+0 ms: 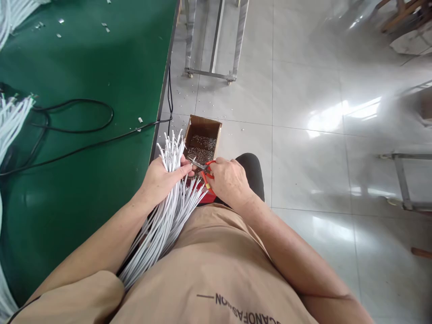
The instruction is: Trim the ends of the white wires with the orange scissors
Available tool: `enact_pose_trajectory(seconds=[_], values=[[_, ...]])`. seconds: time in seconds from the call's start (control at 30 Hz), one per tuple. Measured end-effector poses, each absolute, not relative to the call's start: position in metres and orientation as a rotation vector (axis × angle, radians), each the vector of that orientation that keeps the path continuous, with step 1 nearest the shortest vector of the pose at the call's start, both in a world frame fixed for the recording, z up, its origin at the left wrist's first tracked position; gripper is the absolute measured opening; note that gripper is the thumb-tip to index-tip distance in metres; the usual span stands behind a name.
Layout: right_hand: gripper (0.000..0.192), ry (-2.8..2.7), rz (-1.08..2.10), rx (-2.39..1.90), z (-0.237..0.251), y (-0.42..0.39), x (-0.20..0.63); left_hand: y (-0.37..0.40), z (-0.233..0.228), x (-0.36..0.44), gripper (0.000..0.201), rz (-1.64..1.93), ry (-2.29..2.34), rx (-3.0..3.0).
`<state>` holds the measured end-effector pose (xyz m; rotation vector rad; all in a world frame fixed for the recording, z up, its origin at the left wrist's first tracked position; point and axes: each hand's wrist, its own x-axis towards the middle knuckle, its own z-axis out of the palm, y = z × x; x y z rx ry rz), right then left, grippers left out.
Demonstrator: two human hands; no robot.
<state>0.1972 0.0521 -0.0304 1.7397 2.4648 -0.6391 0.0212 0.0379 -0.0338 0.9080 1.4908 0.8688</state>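
My left hand is closed around a thick bundle of white cables, whose cut ends point up and away from me. Between its thumb and fingertips, one cable end is pinched out to the right. In my right hand is a pair of scissors with red handles; the blades reach to that pinched end. More white cable ends fan out below the blades, beside my lap. Under both hands stands a cardboard box with many small clippings at its bottom.
A green table lies to my left, with a black cord, scraps and further white cable bundles. Ahead on the tiled floor stands a metal frame on casters. Small bits are scattered around the box.
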Motion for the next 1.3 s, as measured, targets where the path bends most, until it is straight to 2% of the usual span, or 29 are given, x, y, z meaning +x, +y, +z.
enact_pose_trajectory(seconds=[0.1,0.27,0.33,0.57,0.77,0.83,0.97,1.17,1.3], values=[[0.029,2.442,-0.999,1.893,-0.029,0.057,0.201,0.038,-0.032,0.021,0.027,0.871,1.488,0.889],[0.024,2.059,-2.095,2.148,-0.025,0.065,0.196,0.039,-0.029,0.022,0.026,0.837,1.476,0.905],[0.025,1.953,-2.311,2.138,-0.024,0.067,0.191,0.039,-0.03,0.021,0.025,0.825,1.468,0.923],[0.013,1.864,-2.262,2.314,-0.03,0.06,0.173,0.041,-0.026,0.018,0.031,0.703,1.593,1.157],[0.016,1.51,-2.752,2.141,-0.022,0.059,0.168,0.042,-0.025,0.017,0.033,0.738,1.543,1.102],[0.016,1.469,-2.821,2.099,-0.019,0.06,0.173,0.041,-0.026,0.016,0.033,0.754,1.503,1.071],[0.013,1.531,-2.765,2.13,-0.021,0.059,0.18,0.04,-0.027,0.015,0.03,0.748,1.491,1.092],[0.013,1.842,-2.389,2.341,-0.03,0.046,0.175,0.04,-0.032,0.015,0.026,0.781,1.539,1.131],[0.015,1.804,-2.507,2.295,-0.026,0.041,0.175,0.04,-0.036,0.015,0.027,0.834,1.553,1.074]])
